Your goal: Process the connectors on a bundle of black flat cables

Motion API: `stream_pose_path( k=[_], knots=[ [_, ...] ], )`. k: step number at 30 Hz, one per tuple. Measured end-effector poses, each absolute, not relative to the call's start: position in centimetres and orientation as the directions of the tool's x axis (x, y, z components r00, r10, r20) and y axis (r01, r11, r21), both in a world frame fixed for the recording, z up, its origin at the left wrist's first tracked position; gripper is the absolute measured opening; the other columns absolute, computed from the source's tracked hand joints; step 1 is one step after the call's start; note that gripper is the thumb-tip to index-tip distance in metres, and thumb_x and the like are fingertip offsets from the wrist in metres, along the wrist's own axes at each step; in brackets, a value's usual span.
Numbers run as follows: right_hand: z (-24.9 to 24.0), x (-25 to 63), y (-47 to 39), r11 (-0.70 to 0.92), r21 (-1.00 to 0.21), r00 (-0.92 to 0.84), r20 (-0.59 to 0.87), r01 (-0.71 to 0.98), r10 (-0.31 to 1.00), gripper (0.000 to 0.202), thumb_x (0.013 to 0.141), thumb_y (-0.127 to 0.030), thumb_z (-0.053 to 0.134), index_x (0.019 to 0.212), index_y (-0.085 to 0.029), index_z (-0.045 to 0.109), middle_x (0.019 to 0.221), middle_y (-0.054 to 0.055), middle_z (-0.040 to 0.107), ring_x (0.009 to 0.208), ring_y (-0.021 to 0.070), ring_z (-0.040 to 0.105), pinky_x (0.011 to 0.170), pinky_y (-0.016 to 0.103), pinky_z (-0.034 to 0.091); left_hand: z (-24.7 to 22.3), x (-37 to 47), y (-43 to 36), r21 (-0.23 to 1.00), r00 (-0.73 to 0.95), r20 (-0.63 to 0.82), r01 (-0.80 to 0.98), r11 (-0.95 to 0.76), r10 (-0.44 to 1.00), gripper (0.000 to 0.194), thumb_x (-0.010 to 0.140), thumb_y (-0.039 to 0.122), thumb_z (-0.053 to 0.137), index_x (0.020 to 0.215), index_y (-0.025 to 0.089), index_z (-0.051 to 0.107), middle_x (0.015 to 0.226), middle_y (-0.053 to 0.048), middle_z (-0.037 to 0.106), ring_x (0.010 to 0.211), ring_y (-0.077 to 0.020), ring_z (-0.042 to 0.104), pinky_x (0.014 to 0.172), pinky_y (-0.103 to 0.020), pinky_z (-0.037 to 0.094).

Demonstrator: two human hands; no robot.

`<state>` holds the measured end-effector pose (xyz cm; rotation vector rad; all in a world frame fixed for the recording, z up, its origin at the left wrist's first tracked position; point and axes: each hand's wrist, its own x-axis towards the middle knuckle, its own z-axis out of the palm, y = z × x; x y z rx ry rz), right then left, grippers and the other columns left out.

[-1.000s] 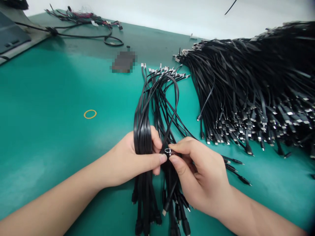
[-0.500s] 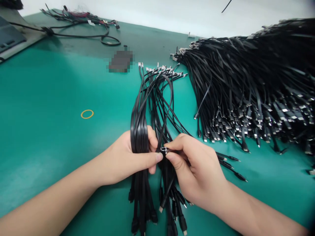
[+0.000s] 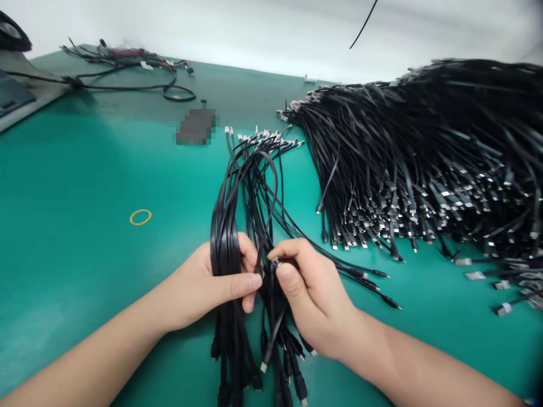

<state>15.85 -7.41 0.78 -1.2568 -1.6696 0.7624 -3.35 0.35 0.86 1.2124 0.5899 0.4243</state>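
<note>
My left hand (image 3: 227,282) is closed around a bundle of flat black USB cables (image 3: 224,226). Between its thumb and fingertips it pinches the end of one cable, which loops up and back. A small dark tool with a shiny metal tip (image 3: 276,262) sits in my right hand (image 3: 316,297), gripped by thumb and forefinger. That tip is slightly to the right of the pinched cable end, apart from it. Most of the tool is hidden in the palm. More loose black cables (image 3: 292,362) hang down between and under my hands, their plugs towards me.
A large heap of black cables (image 3: 403,141) fills the right side of the green table (image 3: 85,271). A yellow ring (image 3: 141,217) lies at left, with a blurred dark object (image 3: 197,125) behind it. Tangled wires (image 3: 139,59) and a grey device (image 3: 14,93) are at the back left.
My right hand has drawn the metal tip slightly away from the cable end at my left thumb. The whole view has shifted, so things appear lower and further left.
</note>
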Motion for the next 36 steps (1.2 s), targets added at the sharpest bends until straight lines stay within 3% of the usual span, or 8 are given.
stream_pose_path(
  k=[2, 5, 8, 16, 24, 29, 33, 36],
  knots=[
    [0.81, 15.74, -7.12, 0.247, -0.904, -0.099, 0.226, 0.350, 0.969, 0.010, 0.098, -0.027, 0.055, 0.106, -0.022, 0.056, 0.074, -0.005, 0.057, 0.057, 0.0080, 0.048, 0.052, 0.021, 0.038, 0.78, -3.34, 0.41, 0.950, 0.788, -0.192, 0.000, 0.312, 0.585, 0.021, 0.088, 0.027, 0.073, 0.089, 0.019, 0.053, 0.061, 0.003, 0.070, 0.055, -0.0093, 0.061, 0.056, -0.019, 0.044],
    [0.97, 15.55, -6.73, 0.237, -0.911, -0.069, 0.227, 0.338, 0.972, 0.010, 0.091, -0.021, 0.063, 0.101, -0.021, 0.061, 0.079, -0.004, 0.064, 0.062, 0.0083, 0.054, 0.056, 0.020, 0.041, 0.70, -3.30, 0.49, 0.950, 0.790, -0.190, -0.001, 0.311, 0.583, 0.024, 0.087, 0.028, 0.074, 0.089, 0.019, 0.053, 0.060, 0.003, 0.070, 0.054, -0.0099, 0.060, 0.055, -0.020, 0.043],
    [1.07, 15.45, -6.53, 0.280, -0.892, -0.059, 0.277, 0.354, 0.959, 0.008, 0.090, -0.018, 0.064, 0.097, -0.021, 0.065, 0.086, -0.002, 0.069, 0.070, 0.0100, 0.059, 0.065, 0.022, 0.045, 0.82, -3.35, 0.48, 0.953, 0.791, -0.191, 0.009, 0.301, 0.581, 0.026, 0.086, 0.030, 0.074, 0.087, 0.018, 0.051, 0.058, 0.003, 0.068, 0.053, -0.0104, 0.059, 0.055, -0.022, 0.041],
    [0.94, 15.52, -6.34, 0.310, -0.855, -0.048, 0.320, 0.415, 0.946, 0.010, 0.091, -0.014, 0.058, 0.085, -0.018, 0.065, 0.074, -0.002, 0.066, 0.065, 0.0107, 0.057, 0.064, 0.022, 0.044, 1.41, -3.37, 0.21, 0.953, 0.805, -0.234, 0.080, 0.291, 0.545, 0.025, 0.087, 0.032, 0.072, 0.088, 0.019, 0.051, 0.059, 0.003, 0.068, 0.055, -0.0120, 0.059, 0.058, -0.024, 0.041],
    [0.90, 15.54, -6.47, 0.370, -0.847, -0.066, 0.374, 0.381, 0.925, 0.001, 0.089, -0.019, 0.067, 0.089, -0.019, 0.066, 0.079, -0.002, 0.068, 0.067, 0.0098, 0.059, 0.063, 0.021, 0.044, 1.47, -3.43, 0.22, 0.951, 0.804, -0.219, 0.048, 0.307, 0.553, 0.025, 0.087, 0.031, 0.074, 0.088, 0.018, 0.053, 0.060, 0.003, 0.068, 0.056, -0.0109, 0.059, 0.059, -0.023, 0.042],
    [0.71, 15.60, -6.41, 0.353, -0.843, -0.045, 0.368, 0.406, 0.929, 0.007, 0.092, -0.018, 0.060, 0.087, -0.019, 0.064, 0.074, -0.003, 0.064, 0.063, 0.0097, 0.055, 0.060, 0.022, 0.042, 1.37, -3.40, 0.23, 0.954, 0.807, -0.210, 0.046, 0.296, 0.552, 0.023, 0.089, 0.030, 0.072, 0.087, 0.019, 0.052, 0.061, 0.003, 0.068, 0.058, -0.0106, 0.058, 0.059, -0.023, 0.041],
    [0.35, 15.92, -6.88, 0.297, -0.892, -0.032, 0.305, 0.340, 0.952, 0.012, 0.096, -0.026, 0.052, 0.102, -0.019, 0.059, 0.073, -0.002, 0.058, 0.057, 0.0106, 0.048, 0.054, 0.024, 0.039, 1.39, -3.25, 0.20, 0.964, 0.782, -0.188, 0.032, 0.263, 0.594, 0.024, 0.087, 0.028, 0.073, 0.086, 0.020, 0.051, 0.062, 0.006, 0.063, 0.058, -0.0099, 0.057, 0.059, -0.022, 0.042],
    [0.09, 16.05, -7.27, 0.283, -0.904, -0.060, 0.279, 0.321, 0.958, 0.017, 0.101, -0.025, 0.044, 0.110, -0.020, 0.057, 0.079, -0.001, 0.059, 0.062, 0.0115, 0.051, 0.056, 0.025, 0.041, 1.42, -3.13, 0.20, 0.966, 0.768, -0.187, 0.031, 0.257, 0.613, 0.021, 0.088, 0.027, 0.071, 0.087, 0.021, 0.051, 0.062, 0.006, 0.062, 0.057, -0.0102, 0.057, 0.059, -0.023, 0.042]
  ],
)
